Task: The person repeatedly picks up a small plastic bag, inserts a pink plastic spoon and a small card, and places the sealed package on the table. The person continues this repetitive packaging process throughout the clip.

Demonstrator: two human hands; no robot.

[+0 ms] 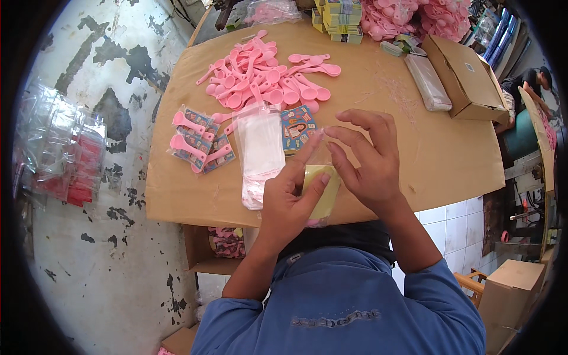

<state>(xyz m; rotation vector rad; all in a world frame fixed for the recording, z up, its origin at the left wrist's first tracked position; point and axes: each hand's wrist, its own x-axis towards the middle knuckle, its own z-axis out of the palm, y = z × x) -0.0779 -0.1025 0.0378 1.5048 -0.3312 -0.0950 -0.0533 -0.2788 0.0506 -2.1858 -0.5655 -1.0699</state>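
My left hand [296, 192] grips a small clear plastic bag [319, 155] near the table's front edge, its thumb lying over a pale yellow card [324, 192] inside. A bit of pink shows at the bag's lower end. Beside the bag's top, my right hand [376, 157] has its fingers apart and curved, the fingertips close to my left index finger. To the left lies a stack of clear empty bags [260, 148]. Blue printed cards [297, 125] sit just beyond my hands. Farther left are several packed pink spoons [189, 148] on printed cards.
A heap of loose pink measuring spoons [254, 74] covers the far middle of the brown table [378, 133]. Bundled cards [340, 18] and bags of pink spoons [390, 18] stand at the back. A cardboard box [467, 77] occupies the right; another person [532, 83] is beyond it.
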